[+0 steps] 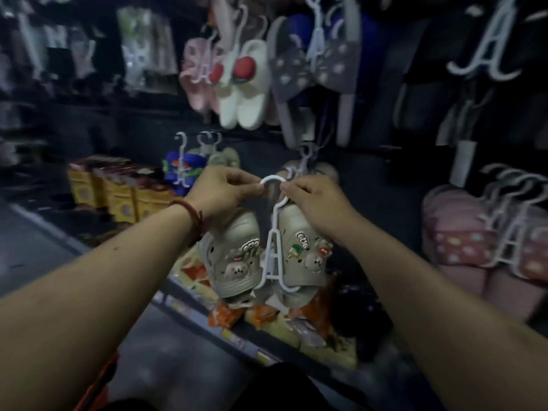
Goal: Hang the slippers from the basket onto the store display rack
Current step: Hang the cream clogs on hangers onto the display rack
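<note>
**Hook held between both hands, just short of the rack**

The pair of beige perforated clog slippers with cartoon charms hangs in mid-air on a white plastic A-frame hanger, in front of the dark store display rack. The long axis is upright: the round hook is at 12 o'clock and the toes are at 6 o'clock.

The left hand pinches the hook's free tip from 9 o'clock. The right hand pinches where the hook turns down into the neck, at 3 o'clock. Both hands are at about the same reach, so neither seems nearer.

The next step looks like a short push forward and up, towards 1 o'clock. There, the white hooks of a similar beige pair already hung bunch together just beyond the right hand's fingers.

The peg that carries those hooks is lost in the dark, so I cannot tell its tip or whether it has room. The left fingertips hide the hook's opening. A red-orange edge at 7 o'clock is cut off by the frame and may be the basket.
</note>
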